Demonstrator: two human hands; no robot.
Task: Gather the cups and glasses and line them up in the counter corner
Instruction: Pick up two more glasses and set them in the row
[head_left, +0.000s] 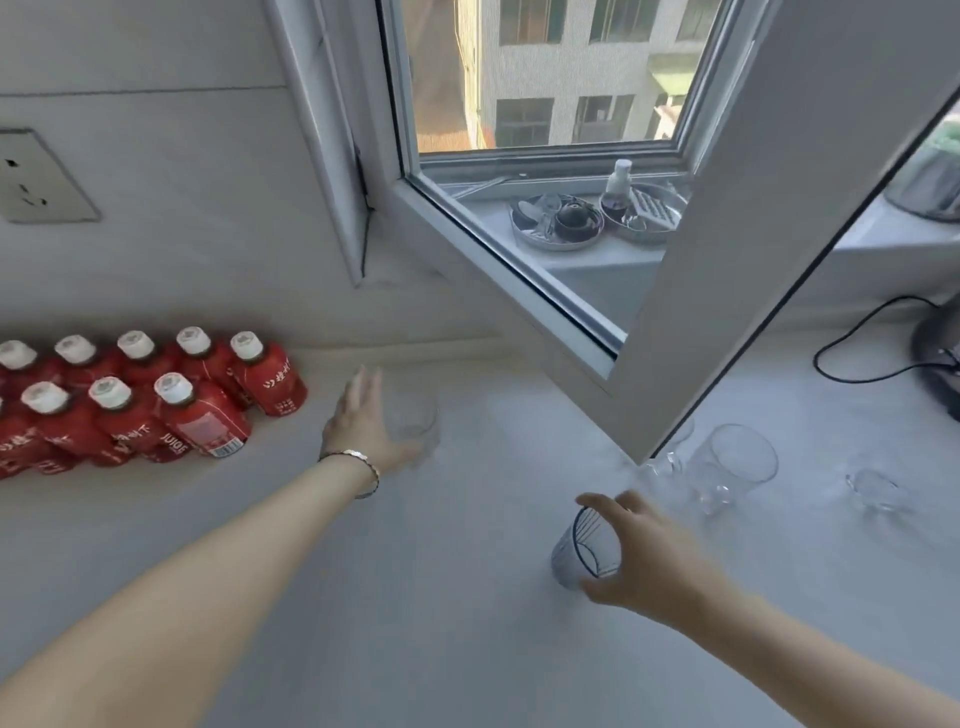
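Apparently placing it, the left hand (363, 421) loosely cups a clear glass (415, 421) at ten o'clock. Right hand (654, 556) fingers grip the striped cup (582, 551) for carrying cornerward.

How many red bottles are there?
9 at least, in two rows on the counter's left: five behind, four in front. The picture's left edge cuts the rows, so more may be hidden.

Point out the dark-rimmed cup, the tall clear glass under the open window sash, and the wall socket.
dark-rimmed cup (576, 551): head view, on its ribbed side wall.
tall clear glass (735, 462): head view, on its transparent side wall.
wall socket (39, 179): head view, centre of its faceplate.
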